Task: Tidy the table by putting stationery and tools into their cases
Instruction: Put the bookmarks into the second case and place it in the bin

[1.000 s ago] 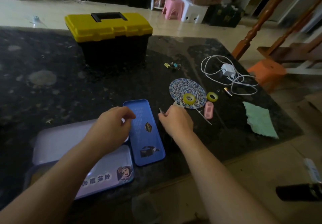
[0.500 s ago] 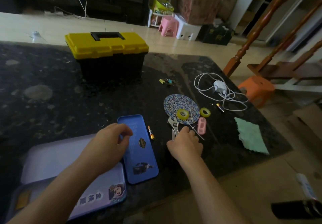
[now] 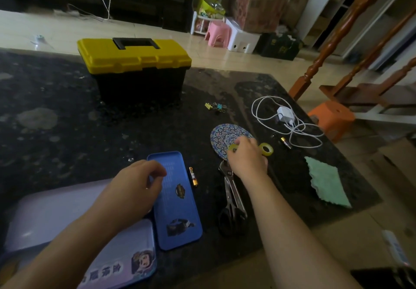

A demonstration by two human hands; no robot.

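My right hand (image 3: 247, 159) reaches over the patterned round coaster (image 3: 221, 136), its fingers curled on a yellow tape roll (image 3: 233, 148) lying there. A second tape roll (image 3: 267, 149) lies just to the right. A wrench (image 3: 225, 169) and black-handled scissors (image 3: 233, 216) lie beside my right wrist. My left hand (image 3: 135, 187) hovers loosely curled over the left edge of the blue pencil tin (image 3: 180, 205) and holds nothing I can see. A battery (image 3: 193, 176) lies right of the tin. The open purple case (image 3: 56, 210) sits at the lower left.
A shut yellow-lidded toolbox (image 3: 135, 63) stands at the back. Binder clips (image 3: 215, 106), a white charger with coiled cable (image 3: 286, 114), a small battery (image 3: 285, 142) and a green cloth (image 3: 326, 183) lie on the right. An orange stool (image 3: 331, 117) stands past the table's right edge.
My right hand moved from beside the blue tin past the wrench and out onto the coaster and tape roll. The battery now lies uncovered. My left hand stayed by the tin.
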